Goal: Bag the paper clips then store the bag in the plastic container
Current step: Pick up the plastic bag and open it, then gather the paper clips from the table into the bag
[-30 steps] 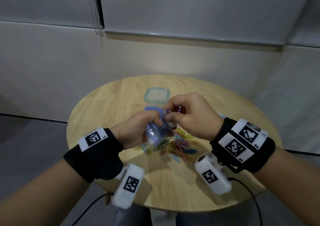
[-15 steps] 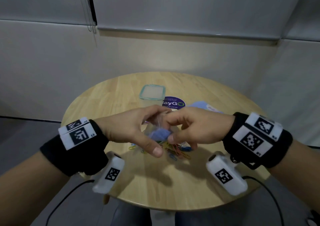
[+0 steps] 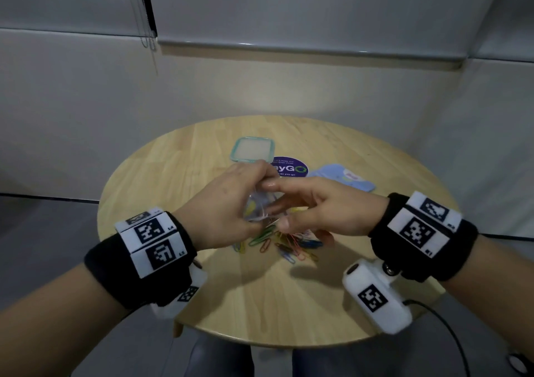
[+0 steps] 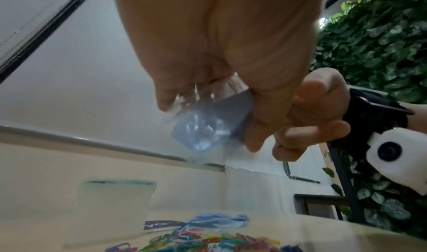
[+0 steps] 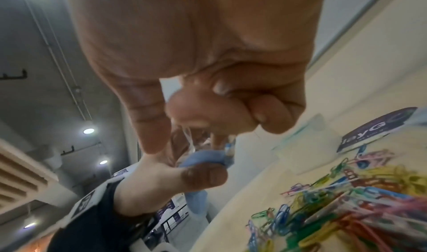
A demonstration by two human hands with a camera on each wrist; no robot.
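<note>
Two hands meet above the round wooden table (image 3: 202,295), working on a small clear bag (image 3: 260,207) with a blue patch that is held in the air over the loose pile of coloured paper clips (image 3: 286,243). The left hand (image 3: 228,203) has its fingers curled round the bag's body, and the right hand (image 3: 320,212) pinches the film at its edge between thumb and forefinger. The step in hand looks like getting the bag's mouth open; to do it well the right hand should peel one layer away while the left keeps hold of the other, leaving the mouth facing up over the pile so clips can drop straight in. Gripping too much of the bag would squeeze the mouth flat. The lidded plastic container (image 3: 252,149) stands at the far side of the table, beyond the hands, beside a purple sticker (image 3: 291,166). Compared with half a second ago, the bag is less bunched: more clear film shows between the hands.
</note>
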